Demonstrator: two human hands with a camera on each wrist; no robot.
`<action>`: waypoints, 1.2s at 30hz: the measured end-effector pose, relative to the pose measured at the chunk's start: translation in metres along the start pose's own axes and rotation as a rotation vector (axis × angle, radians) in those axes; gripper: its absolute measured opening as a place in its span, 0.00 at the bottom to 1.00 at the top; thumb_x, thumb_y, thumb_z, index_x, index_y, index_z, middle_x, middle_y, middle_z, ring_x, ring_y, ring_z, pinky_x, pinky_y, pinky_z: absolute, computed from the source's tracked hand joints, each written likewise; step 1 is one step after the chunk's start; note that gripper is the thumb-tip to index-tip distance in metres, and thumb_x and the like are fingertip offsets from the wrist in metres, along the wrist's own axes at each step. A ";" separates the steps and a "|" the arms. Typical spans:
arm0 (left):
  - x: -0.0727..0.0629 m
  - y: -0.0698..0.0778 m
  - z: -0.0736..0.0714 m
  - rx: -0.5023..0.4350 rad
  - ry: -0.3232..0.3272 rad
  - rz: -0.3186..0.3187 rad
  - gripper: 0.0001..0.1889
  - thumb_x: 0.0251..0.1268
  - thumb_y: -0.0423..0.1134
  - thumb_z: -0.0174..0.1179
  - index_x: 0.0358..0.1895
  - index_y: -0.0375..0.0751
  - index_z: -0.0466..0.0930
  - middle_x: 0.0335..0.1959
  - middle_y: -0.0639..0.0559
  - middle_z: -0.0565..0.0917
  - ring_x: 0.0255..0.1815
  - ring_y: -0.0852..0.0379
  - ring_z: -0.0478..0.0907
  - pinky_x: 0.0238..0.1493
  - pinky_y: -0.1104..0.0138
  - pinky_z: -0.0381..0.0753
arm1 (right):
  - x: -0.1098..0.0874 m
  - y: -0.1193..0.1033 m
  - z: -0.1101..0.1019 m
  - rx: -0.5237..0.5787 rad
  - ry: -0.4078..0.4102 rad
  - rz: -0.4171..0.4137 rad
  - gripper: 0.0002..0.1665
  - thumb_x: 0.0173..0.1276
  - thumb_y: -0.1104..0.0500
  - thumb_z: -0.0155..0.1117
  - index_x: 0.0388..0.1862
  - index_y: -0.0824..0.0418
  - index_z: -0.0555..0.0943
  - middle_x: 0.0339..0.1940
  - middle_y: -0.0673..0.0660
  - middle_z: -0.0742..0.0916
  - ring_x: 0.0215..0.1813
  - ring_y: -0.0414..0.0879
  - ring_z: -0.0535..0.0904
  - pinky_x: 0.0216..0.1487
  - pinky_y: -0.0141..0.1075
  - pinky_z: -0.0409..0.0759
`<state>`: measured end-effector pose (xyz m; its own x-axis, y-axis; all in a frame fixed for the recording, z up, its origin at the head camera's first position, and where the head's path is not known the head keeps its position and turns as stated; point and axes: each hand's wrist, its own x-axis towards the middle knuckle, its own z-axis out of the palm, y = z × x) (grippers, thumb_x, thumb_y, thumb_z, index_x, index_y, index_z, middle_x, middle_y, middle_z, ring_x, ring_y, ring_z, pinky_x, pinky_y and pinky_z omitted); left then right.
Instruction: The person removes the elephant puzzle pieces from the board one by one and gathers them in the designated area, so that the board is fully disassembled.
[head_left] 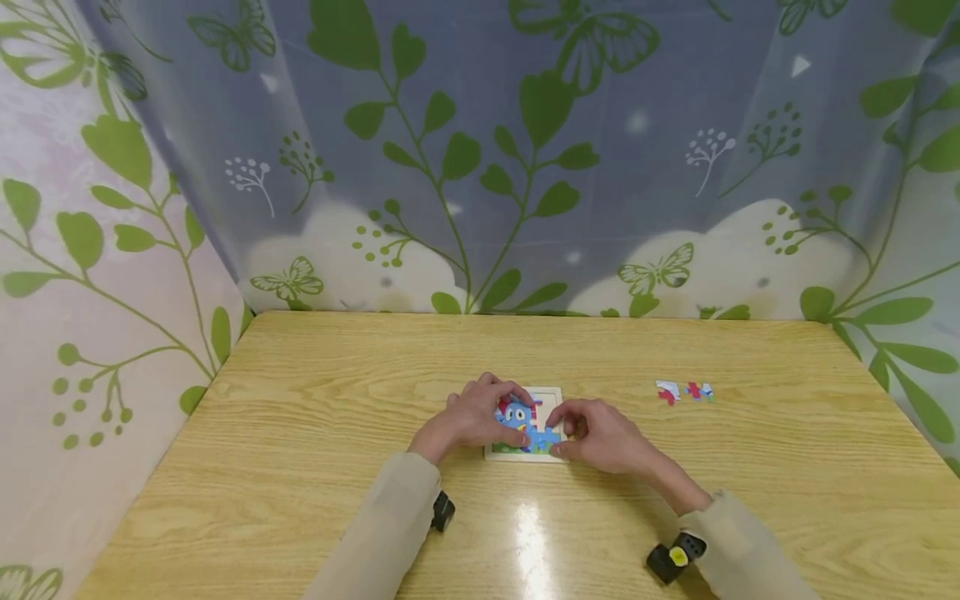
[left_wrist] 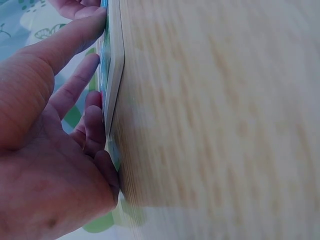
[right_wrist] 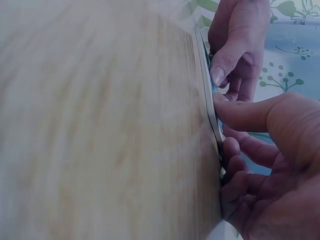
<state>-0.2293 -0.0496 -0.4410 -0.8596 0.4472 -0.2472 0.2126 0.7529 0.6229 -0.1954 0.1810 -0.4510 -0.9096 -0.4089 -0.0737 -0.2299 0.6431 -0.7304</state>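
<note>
A jigsaw puzzle (head_left: 517, 412) with a blue cartoon figure lies in a light wooden frame (head_left: 525, 457) on the table. Its upper right part shows bare backing. Over the left side reaches my left hand (head_left: 480, 412), thumb and fingers spread and touching the picture. At the right edge, my right hand (head_left: 600, 435) holds a blue puzzle piece (head_left: 552, 436) between thumb and index finger, low in the frame. The right wrist view shows the right thumb (right_wrist: 245, 114) at the frame's edge and the other fingers bent; the piece itself is hidden there.
Two loose puzzle pieces lie to the right on the table: a white and red one (head_left: 667, 392) and a red and blue one (head_left: 699, 391). Behind the wooden table (head_left: 337, 358) hangs a leaf-patterned curtain (head_left: 480, 167).
</note>
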 end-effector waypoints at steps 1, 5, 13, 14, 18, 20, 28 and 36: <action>0.000 0.000 0.000 -0.001 -0.001 -0.001 0.24 0.56 0.52 0.76 0.56 0.65 0.80 0.56 0.53 0.72 0.58 0.49 0.68 0.56 0.50 0.62 | 0.000 0.000 0.000 -0.002 0.001 0.005 0.13 0.61 0.59 0.77 0.43 0.56 0.83 0.31 0.50 0.79 0.30 0.41 0.71 0.33 0.31 0.68; 0.000 0.000 0.000 -0.005 0.000 -0.003 0.24 0.56 0.52 0.76 0.56 0.65 0.80 0.57 0.52 0.72 0.58 0.49 0.68 0.56 0.50 0.62 | 0.000 0.000 0.002 -0.008 0.005 0.017 0.13 0.61 0.60 0.77 0.43 0.55 0.83 0.31 0.49 0.79 0.30 0.41 0.71 0.33 0.32 0.68; 0.000 0.000 0.000 -0.006 0.001 0.001 0.24 0.56 0.53 0.76 0.56 0.65 0.80 0.57 0.52 0.72 0.58 0.49 0.68 0.56 0.50 0.62 | -0.001 0.000 0.002 0.012 0.015 -0.009 0.13 0.61 0.61 0.77 0.43 0.57 0.83 0.31 0.50 0.79 0.30 0.41 0.71 0.32 0.31 0.68; 0.000 0.001 0.000 -0.006 0.000 0.001 0.24 0.56 0.53 0.76 0.56 0.65 0.80 0.57 0.52 0.72 0.58 0.49 0.68 0.56 0.50 0.62 | -0.001 0.001 0.002 0.021 0.013 -0.013 0.13 0.61 0.61 0.77 0.43 0.57 0.82 0.31 0.51 0.79 0.30 0.41 0.71 0.32 0.31 0.68; -0.001 0.001 0.000 -0.001 -0.003 0.003 0.24 0.56 0.53 0.76 0.56 0.65 0.80 0.58 0.52 0.72 0.58 0.48 0.68 0.56 0.50 0.63 | -0.003 0.002 0.001 0.075 0.013 -0.018 0.13 0.62 0.62 0.76 0.44 0.58 0.82 0.33 0.53 0.80 0.31 0.43 0.72 0.33 0.31 0.69; -0.001 0.001 0.000 0.001 -0.002 0.007 0.24 0.56 0.53 0.76 0.56 0.65 0.80 0.58 0.52 0.72 0.58 0.48 0.68 0.56 0.50 0.63 | -0.003 0.002 0.001 0.102 0.016 -0.022 0.13 0.63 0.63 0.74 0.45 0.59 0.82 0.34 0.54 0.81 0.33 0.44 0.73 0.34 0.31 0.71; 0.000 -0.001 0.000 0.003 0.006 0.014 0.24 0.55 0.53 0.77 0.55 0.65 0.81 0.57 0.52 0.72 0.57 0.49 0.68 0.54 0.51 0.63 | -0.006 0.004 -0.001 0.160 0.028 -0.031 0.09 0.68 0.66 0.69 0.46 0.60 0.83 0.37 0.56 0.88 0.36 0.44 0.82 0.35 0.31 0.77; 0.000 -0.001 0.000 0.007 0.006 0.013 0.24 0.55 0.53 0.76 0.56 0.65 0.81 0.58 0.52 0.72 0.58 0.49 0.68 0.54 0.51 0.62 | -0.009 0.002 -0.006 0.222 0.050 -0.012 0.09 0.68 0.66 0.69 0.47 0.61 0.84 0.40 0.59 0.89 0.40 0.46 0.84 0.36 0.32 0.78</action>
<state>-0.2299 -0.0499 -0.4417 -0.8592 0.4545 -0.2349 0.2271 0.7502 0.6210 -0.1897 0.1903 -0.4479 -0.9247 -0.3792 -0.0345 -0.1639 0.4781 -0.8629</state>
